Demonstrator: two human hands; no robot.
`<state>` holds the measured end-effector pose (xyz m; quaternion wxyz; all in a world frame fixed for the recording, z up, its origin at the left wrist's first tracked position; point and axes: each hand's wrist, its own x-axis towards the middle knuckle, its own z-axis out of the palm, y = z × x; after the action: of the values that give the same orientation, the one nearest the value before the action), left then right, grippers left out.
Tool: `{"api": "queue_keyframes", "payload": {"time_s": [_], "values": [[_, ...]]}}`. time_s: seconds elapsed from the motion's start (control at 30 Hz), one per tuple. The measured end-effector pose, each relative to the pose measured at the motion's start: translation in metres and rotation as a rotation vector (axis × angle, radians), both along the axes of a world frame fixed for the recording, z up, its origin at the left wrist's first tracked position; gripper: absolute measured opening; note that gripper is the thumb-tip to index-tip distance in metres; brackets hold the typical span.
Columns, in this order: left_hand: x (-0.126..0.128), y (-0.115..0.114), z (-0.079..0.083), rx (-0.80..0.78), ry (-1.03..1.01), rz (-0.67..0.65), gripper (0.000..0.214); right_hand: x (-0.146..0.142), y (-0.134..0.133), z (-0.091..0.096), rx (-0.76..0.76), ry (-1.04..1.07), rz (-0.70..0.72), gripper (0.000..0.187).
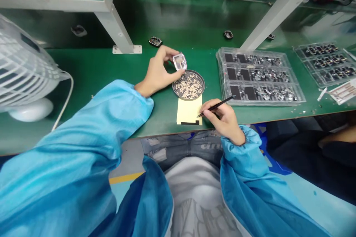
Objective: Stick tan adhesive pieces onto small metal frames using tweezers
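Pinching clear square part (179, 61) over far rim of round mesh dish (178, 88): left hand (158, 72). Right hand (224, 118) grips black tweezers (215, 106), tip pointing left onto yellow sheet (187, 113), tabletop (111, 70) near edge, touching dish's near side.

The flat counter (111, 70) is deep green. Near its front edge lies a pale yellow paper sheet (189, 109) with a black strip along its near side. Behind it, the round dark grey mesh dish (178, 88) is speckled with pale bits. The left hand (158, 72) pinches a small clear plastic piece (179, 61) that glints white, and the right hand (225, 120) grips a thin black rod-shaped tool (215, 106). Toward the right edge, a clear plastic tray (260, 77) shows rows of black squares and silvery parts.
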<state>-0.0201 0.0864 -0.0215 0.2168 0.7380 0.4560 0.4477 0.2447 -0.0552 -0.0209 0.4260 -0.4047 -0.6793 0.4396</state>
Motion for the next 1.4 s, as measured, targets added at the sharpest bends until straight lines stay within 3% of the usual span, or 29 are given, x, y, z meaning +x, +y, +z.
{"api": "queue_keyframes", "payload": {"time_s": [0.13, 0.3, 0.6, 0.73, 0.9, 1.13, 1.23, 1.4], "values": [[0.006, -0.027, 0.005, 0.006, 0.126, -0.148, 0.053, 0.005, -0.003, -0.001, 0.039, -0.034, 0.009, 0.013], [0.010, -0.028, 0.007, -0.001, 0.197, -0.191, 0.052, 0.004, -0.003, -0.001, 0.046, -0.046, 0.020, 0.012], [0.014, -0.034, 0.009, -0.054, 0.010, -0.227, 0.053, 0.004, -0.002, -0.001, 0.048, -0.048, 0.010, 0.013], [0.029, -0.052, 0.013, -0.205, -0.182, -0.229, 0.051, 0.004, -0.001, -0.003, 0.041, -0.045, 0.019, 0.015], [0.036, -0.072, 0.011, -0.349, -0.356, -0.258, 0.048, 0.004, -0.003, 0.005, 0.012, 0.120, 0.030, 0.013], [0.027, -0.076, 0.010, -0.334, -0.382, -0.285, 0.043, -0.013, 0.026, 0.029, 0.408, 0.247, -0.159, 0.006], [0.029, -0.079, 0.014, -0.321, -0.332, -0.243, 0.030, -0.021, 0.040, 0.022, 0.553, 0.215, -0.261, 0.009], [0.029, -0.084, 0.016, -0.314, -0.208, -0.179, 0.020, -0.023, 0.043, 0.005, 0.567, 0.114, -0.316, 0.013]]}}
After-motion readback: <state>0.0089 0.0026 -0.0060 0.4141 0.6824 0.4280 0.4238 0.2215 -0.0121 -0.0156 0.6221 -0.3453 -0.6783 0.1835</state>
